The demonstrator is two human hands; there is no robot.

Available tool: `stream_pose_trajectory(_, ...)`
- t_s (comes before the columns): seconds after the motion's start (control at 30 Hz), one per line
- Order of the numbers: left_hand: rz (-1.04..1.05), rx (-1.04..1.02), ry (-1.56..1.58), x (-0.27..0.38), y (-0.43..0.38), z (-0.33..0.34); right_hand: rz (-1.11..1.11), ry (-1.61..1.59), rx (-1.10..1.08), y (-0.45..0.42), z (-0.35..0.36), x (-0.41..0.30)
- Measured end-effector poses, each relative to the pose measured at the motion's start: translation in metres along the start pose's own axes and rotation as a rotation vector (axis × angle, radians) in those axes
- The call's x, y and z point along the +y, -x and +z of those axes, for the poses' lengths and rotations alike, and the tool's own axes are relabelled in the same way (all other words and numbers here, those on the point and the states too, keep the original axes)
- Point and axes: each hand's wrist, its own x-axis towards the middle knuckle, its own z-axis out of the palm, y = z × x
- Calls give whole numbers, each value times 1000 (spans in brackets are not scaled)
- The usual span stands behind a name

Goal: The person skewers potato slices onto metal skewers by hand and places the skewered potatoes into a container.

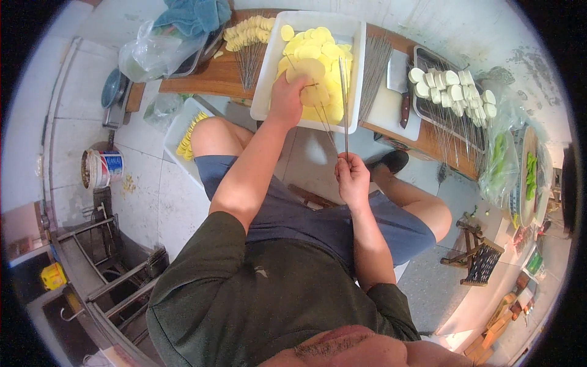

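In front of me a white plastic tub [360, 82] holds a heap of thin yellow slices, which look like potato [316, 49]. My left hand [288, 98] is over the tub, gripping slices [315, 94] with thin metal skewers [324, 119] through them. Below the tub's near edge, my right hand [352, 179] closes on the lower ends of metal skewers [344, 105], some standing up across the tub and others slanting to the slices at my left hand. The exact number of skewers is hidden by overlap.
Finished skewers of slices [250, 33] lie left of the tub. To the right are loose metal skewers [373, 73], a cleaver [398, 75] on a white board [390, 114], and a metal tray [477, 137] with skewered white pieces [451, 87]. A tub [202, 108] with yellow skewered slices stands by my left knee.
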Motion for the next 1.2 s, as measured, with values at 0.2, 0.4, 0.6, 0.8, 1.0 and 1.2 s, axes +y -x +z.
stream_pose_trajectory(0.2, -58, 113, 76, 9, -11, 3, -62, 87, 11, 0, 2, 3)
stream_pose_trajectory(0.4, -10, 108, 105, 6, -10, 4, -91, 105, 33, 0, 3, 10)
stream_pose_trajectory(0.6, -21, 119, 124, 6, -10, 1, -94, 74, 20, -1, 5, 6)
stream_pose_trajectory(0.8, 168, 22, -307, 5, -4, -7, -91, 76, 11, -2, 7, 0)
stream_pose_trajectory(1.0, -107, 146, 46, 3, -1, 4, -51, 52, -16, -5, 8, -2)
stream_pose_trajectory(1.2, -163, 84, 10, -20, 7, 2, -12, 54, -3, -12, 10, -12)
